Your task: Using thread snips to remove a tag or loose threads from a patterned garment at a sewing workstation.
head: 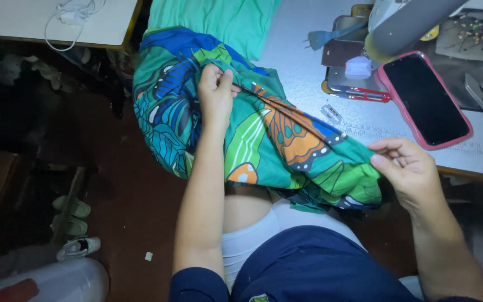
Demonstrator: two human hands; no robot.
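A green cloth (pixel 264 140) printed with blue leaves and orange butterflies hangs from the white table edge (pixel 364 126) over my lap. My left hand (pixel 216 92) pinches a fold of the cloth near its upper middle. My right hand (pixel 406 168) pinches the cloth's right end near the table's front edge. Between the two hands the cloth's edge is pulled into a taut line.
A phone in a pink case (pixel 425 98) lies on the table at the right, beside a sewing machine base (pixel 398 28), a small blade (pixel 332 113) and a tray of pins (pixel 470 33). Shoes (pixel 76 223) sit on the dark floor at the left. A second table with a white cable (pixel 68 17) stands at the top left.
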